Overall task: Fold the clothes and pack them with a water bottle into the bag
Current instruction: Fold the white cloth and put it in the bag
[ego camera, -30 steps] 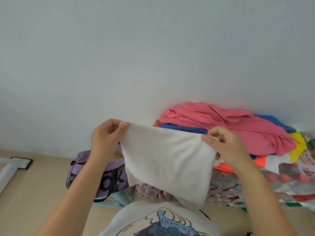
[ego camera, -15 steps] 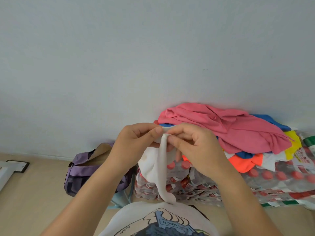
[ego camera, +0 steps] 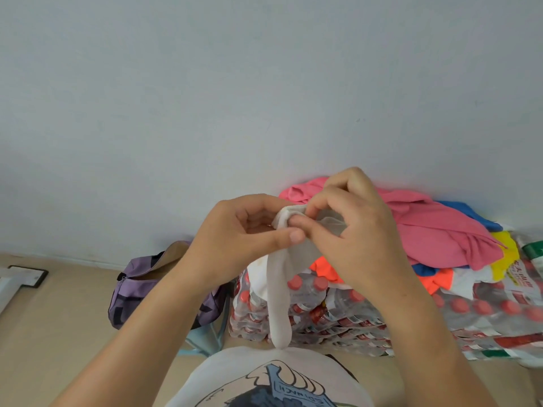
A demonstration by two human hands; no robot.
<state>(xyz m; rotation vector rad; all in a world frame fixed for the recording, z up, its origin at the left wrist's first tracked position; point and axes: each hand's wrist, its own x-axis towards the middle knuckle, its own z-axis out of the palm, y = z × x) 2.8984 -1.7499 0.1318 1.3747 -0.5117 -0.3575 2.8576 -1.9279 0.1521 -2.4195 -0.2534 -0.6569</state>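
Observation:
A white cloth [ego camera: 279,304] hangs folded in half in front of me, its top edge pinched between both hands. My left hand [ego camera: 244,239] holds the fold with thumb and fingers. My right hand [ego camera: 349,230] pinches the same top edge from the right. A purple bag [ego camera: 135,286] sits open on a light blue stool at the left. Behind the cloth, a pile of clothes with a pink garment [ego camera: 440,230] on top lies on shrink-wrapped packs of water bottles [ego camera: 338,315].
A pale wall [ego camera: 264,98] stands right behind the pile. The beige floor [ego camera: 53,333] shows at the left, with a white frame foot [ego camera: 17,286] at its edge. My printed shirt fills the bottom middle.
The cloth was held spread wide between both hands. My hands have come together, folding it in half, and have risen slightly; it now hangs as a narrow strip.

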